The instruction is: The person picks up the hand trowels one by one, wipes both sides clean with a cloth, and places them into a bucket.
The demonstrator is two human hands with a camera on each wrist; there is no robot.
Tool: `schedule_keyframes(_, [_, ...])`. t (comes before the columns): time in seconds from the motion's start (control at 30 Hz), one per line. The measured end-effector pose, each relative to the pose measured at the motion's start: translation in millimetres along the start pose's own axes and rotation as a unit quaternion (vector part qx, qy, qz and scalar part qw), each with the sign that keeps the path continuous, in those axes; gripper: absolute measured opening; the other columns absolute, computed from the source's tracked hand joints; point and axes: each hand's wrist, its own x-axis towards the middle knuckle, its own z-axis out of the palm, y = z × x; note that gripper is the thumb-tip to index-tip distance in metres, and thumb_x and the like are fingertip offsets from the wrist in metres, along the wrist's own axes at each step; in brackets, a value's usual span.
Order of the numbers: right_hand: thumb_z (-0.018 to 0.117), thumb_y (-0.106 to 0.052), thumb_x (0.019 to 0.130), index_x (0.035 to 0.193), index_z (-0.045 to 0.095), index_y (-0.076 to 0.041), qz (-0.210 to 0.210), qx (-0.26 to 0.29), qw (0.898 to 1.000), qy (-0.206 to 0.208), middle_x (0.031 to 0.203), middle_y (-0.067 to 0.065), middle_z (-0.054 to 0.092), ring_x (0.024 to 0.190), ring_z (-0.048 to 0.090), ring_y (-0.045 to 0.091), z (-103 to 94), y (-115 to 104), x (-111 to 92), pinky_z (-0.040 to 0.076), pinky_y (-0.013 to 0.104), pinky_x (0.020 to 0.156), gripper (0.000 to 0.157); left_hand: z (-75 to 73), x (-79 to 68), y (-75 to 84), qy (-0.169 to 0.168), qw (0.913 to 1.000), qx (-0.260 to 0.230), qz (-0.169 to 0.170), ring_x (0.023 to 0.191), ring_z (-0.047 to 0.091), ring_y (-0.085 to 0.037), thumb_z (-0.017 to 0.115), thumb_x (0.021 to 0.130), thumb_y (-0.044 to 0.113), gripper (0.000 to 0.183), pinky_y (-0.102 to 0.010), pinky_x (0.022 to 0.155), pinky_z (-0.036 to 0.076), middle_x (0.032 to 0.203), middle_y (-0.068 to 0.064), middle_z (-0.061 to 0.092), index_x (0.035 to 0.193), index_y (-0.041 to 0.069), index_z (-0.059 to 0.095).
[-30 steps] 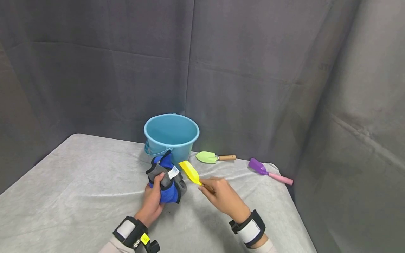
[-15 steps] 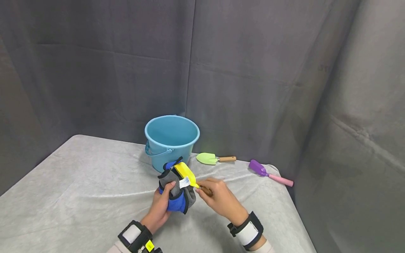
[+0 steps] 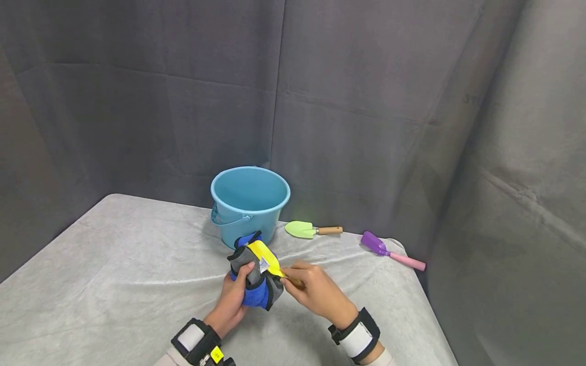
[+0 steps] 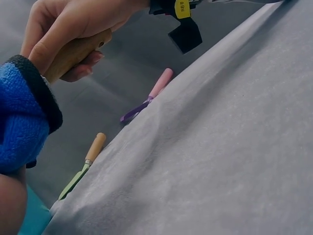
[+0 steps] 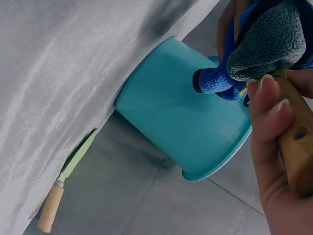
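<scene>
My left hand (image 3: 231,300) grips a bunched blue and grey cloth (image 3: 257,295) with black edging and a small white tag, its thumb lying over the grey side. Between the fingers of my right hand (image 3: 318,292) is the wooden handle (image 5: 298,132) of a small yellow hand shovel (image 3: 266,256). The yellow blade lies against the upper part of the cloth, overlapping the tag in the head view. In the right wrist view the cloth (image 5: 269,46) covers nearly all of the blade. Both hands are above the table, in front of the blue bucket.
A light blue bucket (image 3: 220,203) stands at the table's back edge, its handle hanging down. Right of it lie a green trowel (image 3: 300,230) with a wooden handle and a purple shovel (image 3: 375,243) with a pink handle. Grey curtains (image 3: 183,101) enclose the grey-covered table (image 3: 114,264).
The cloth in my left hand has moved right and slightly down to meet the shovel. The yellow blade, earlier apart from the cloth, now lies against it and has shifted slightly left and down.
</scene>
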Motion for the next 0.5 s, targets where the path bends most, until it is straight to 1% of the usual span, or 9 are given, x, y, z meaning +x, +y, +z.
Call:
schedule_keyframes(0.13, [0.07, -0.014, 0.096, 0.118, 0.076, -0.006, 0.001, 0.004, 1.0, -0.006, 0.096, -0.001, 0.072, 0.071, 0.054, 0.0, 0.1, 0.4, -0.1, 0.05, 0.015, 0.063, 0.024, -1.2, 0.9, 1.5, 0.0, 1.0, -0.005, 0.0, 0.106, 0.057, -0.006, 0.055, 0.101, 0.034, 0.066, -0.017, 0.09, 0.049, 0.131, -0.006, 0.054, 0.15, -0.001, 0.029])
schedule_keyframes(0.37, [0.07, -0.013, 0.095, 0.119, 0.075, -0.007, 0.0, 0.013, 1.0, -0.02, 0.092, -0.003, 0.071, 0.067, 0.051, -0.002, -0.5, 0.4, 0.0, 0.047, 0.014, 0.059, 0.025, -4.2, 4.0, 4.9, 0.016, 0.9994, -0.029, 0.003, 0.098, 0.058, -0.005, 0.057, 0.098, 0.032, 0.061, -0.018, 0.085, 0.049, 0.115, 0.003, 0.058, 0.146, 0.0, 0.034])
schedule_keyframes(0.43, [0.07, -0.013, 0.095, 0.12, 0.075, -0.007, 0.002, 0.016, 1.0, -0.025, 0.093, -0.003, 0.072, 0.067, 0.051, -0.002, -0.6, -0.1, -0.2, 0.047, 0.013, 0.058, 0.026, -5.4, 5.1, 6.4, 0.022, 0.9992, -0.034, 0.001, 0.097, 0.058, -0.004, 0.057, 0.098, 0.032, 0.06, -0.018, 0.084, 0.049, 0.114, 0.004, 0.058, 0.145, 0.001, 0.035])
schedule_keyframes(0.5, [0.07, -0.013, 0.095, 0.12, 0.075, -0.007, 0.002, 0.017, 0.999, -0.028, 0.092, -0.003, 0.072, 0.067, 0.051, -0.001, -0.6, -0.7, -0.1, 0.046, 0.013, 0.058, 0.026, -6.4, 5.5, 8.9, 0.026, 0.9991, -0.035, -0.001, 0.098, 0.057, -0.004, 0.057, 0.098, 0.034, 0.063, -0.018, 0.084, 0.049, 0.115, 0.004, 0.056, 0.147, 0.002, 0.033])
